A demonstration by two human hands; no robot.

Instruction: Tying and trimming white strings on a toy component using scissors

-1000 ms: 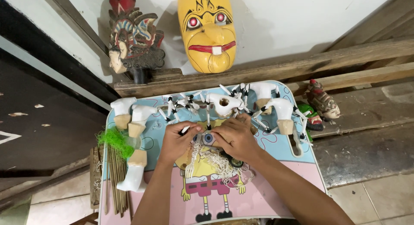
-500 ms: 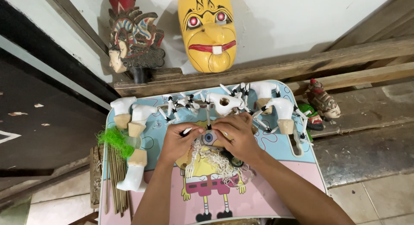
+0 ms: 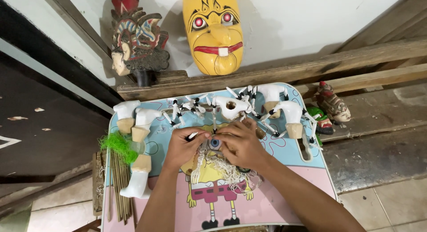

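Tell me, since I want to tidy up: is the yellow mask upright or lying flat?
Upright. The yellow mask stands on the wooden ledge, leaning back against the white wall, face outward, chin down.

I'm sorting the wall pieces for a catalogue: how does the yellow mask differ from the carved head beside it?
The yellow mask is flat, faces straight out and is almost one colour, with red lips and a single tooth. The carved head is turned in profile to the left, wears an ornate headdress in several colours and has a pale face. The yellow mask is also the larger face. Both lean against the white wall on the wooden ledge.
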